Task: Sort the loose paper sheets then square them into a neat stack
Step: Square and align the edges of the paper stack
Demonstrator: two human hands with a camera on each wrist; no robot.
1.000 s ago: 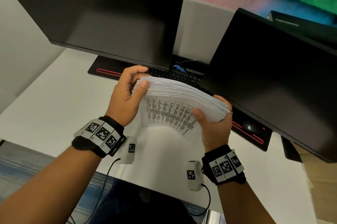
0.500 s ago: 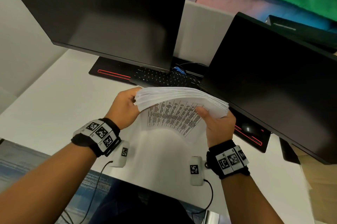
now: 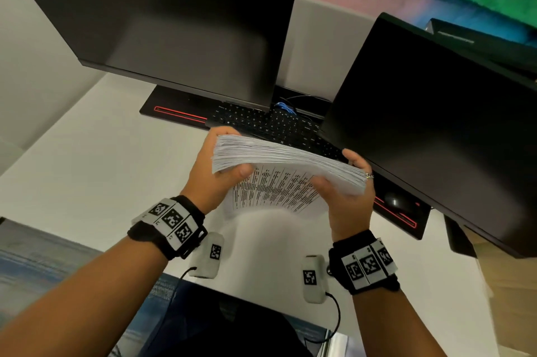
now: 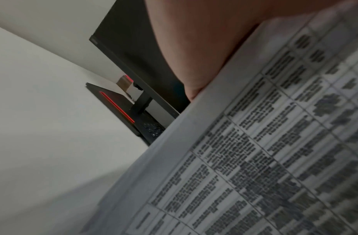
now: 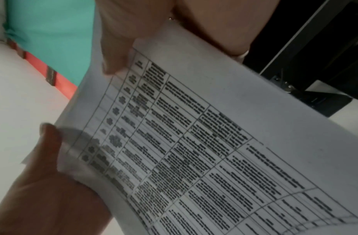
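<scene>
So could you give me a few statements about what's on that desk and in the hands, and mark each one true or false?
1. Both hands hold the paper stack. True: the left hand grips one end, the right hand the other.
2. The stack lies flat on the desk. False: it is held up above it.
3. The sheet facing the person carries a printed table. True.
4. Both monitors show bright pictures. False: the left monitor and right monitor are dark.
5. A keyboard sits behind the stack. True.
</scene>
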